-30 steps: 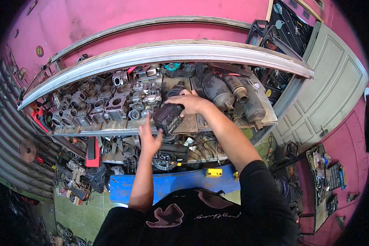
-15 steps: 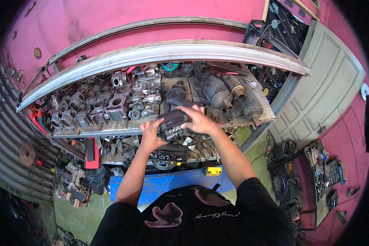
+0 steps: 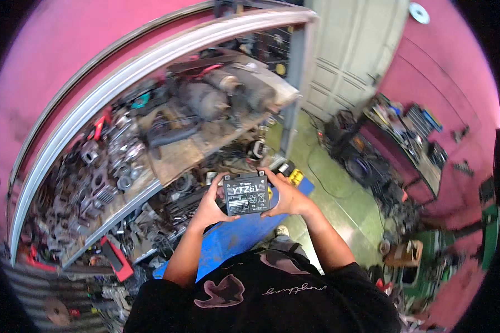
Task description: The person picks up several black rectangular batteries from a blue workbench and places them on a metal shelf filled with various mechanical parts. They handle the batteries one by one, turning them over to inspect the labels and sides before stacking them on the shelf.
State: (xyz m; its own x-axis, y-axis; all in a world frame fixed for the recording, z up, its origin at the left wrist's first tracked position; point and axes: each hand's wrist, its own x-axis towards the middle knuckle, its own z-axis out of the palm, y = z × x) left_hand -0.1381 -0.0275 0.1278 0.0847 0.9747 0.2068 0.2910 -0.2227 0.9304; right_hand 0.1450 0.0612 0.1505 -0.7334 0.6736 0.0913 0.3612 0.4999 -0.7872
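Between my two hands I hold a small black battery (image 3: 246, 195) with white print on its face and metal terminals at its top corners. My left hand (image 3: 210, 204) grips its left side, and my right hand (image 3: 284, 194) clasps the right side. The battery is in the air, in front of my chest and over a blue bench (image 3: 233, 238). A yellow box-shaped thing (image 3: 296, 177) shows just beyond my right hand.
A shelf (image 3: 179, 158) to the left carries engine cylinders and dark exhaust mufflers (image 3: 205, 100). Below it lies a lower level crowded with parts. Greenish floor tiles (image 3: 339, 205) stretch to the right, towards a cluttered side table (image 3: 408, 139). A pale door (image 3: 350, 55) stands behind.
My view has swung to the right, away from the shelf. The battery has come away from the shelf's front edge, nearer to me, and its printed face now shows upright.
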